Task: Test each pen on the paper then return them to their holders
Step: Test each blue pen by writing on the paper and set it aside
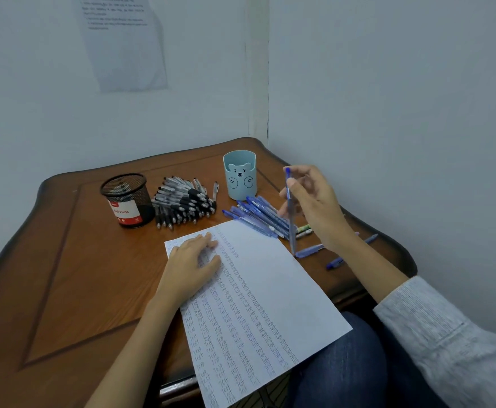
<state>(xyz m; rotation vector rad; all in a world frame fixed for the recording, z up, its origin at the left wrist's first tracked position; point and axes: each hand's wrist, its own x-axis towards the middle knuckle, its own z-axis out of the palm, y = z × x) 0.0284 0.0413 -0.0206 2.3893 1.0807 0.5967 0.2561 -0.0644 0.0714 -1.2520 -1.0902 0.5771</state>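
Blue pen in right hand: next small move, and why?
Probably lower the blue pen onto the blank right part of the paper and write: the right hand holds it tip-down just off the sheet's edge, and the left hand presses the paper flat.

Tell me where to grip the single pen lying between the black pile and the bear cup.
Probably best to pinch the single pen at mid-barrel, from above: it lies flat, with the black pile on its left and the bear cup close on its right.

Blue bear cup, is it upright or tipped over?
Upright: the bear cup stands on its base on the table, mouth facing up.
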